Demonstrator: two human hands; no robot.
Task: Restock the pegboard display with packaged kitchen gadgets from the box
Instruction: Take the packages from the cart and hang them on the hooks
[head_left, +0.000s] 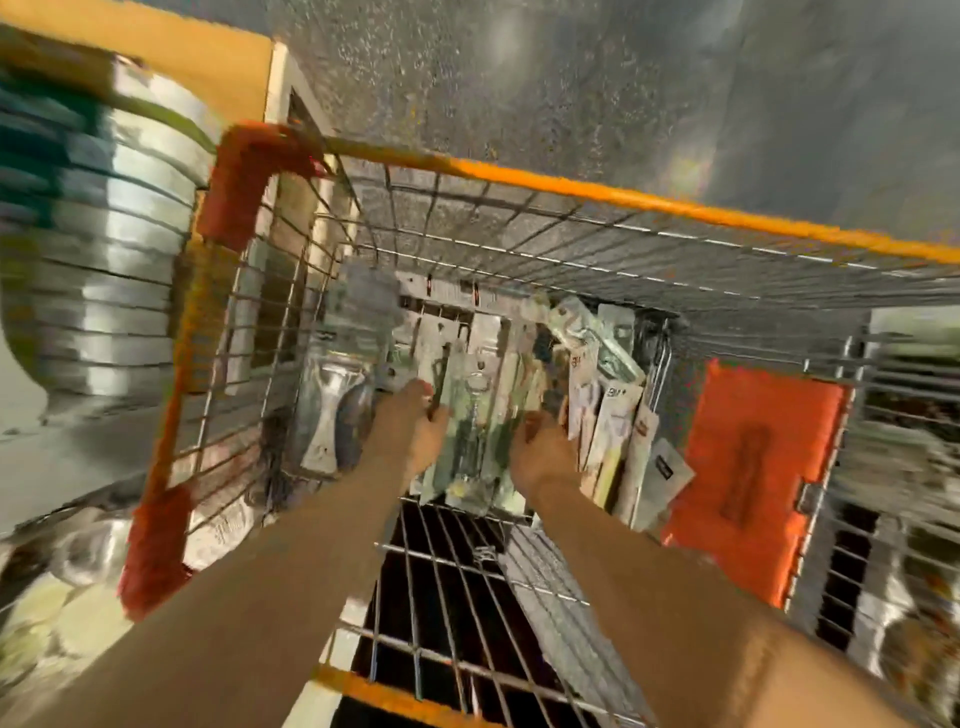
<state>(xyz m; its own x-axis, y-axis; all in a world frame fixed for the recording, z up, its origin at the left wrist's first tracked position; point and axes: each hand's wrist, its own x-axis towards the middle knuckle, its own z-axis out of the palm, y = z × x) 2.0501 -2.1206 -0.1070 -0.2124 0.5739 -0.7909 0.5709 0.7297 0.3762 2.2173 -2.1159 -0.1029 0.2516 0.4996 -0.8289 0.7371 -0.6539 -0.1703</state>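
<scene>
While the pack (467, 431) lies between my hands in the cart (623, 200), long axis up-frame, the left hand (408, 431) curls its fingers (434, 413) on the pack's edge; the right hand (540, 454) I cannot tell.

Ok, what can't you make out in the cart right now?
- Labels on the packages: motion-blurred in head view, unreadable.
- Right hand: fingers buried among packages, grip unclear.
- Pegboard display: outside the frame.
- Shelf stock at left: smeared by blur, cut by edge.

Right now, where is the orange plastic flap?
Head view, right side: the orange plastic flap sits inside the silver wire cart, just right of the white card packages.
</scene>
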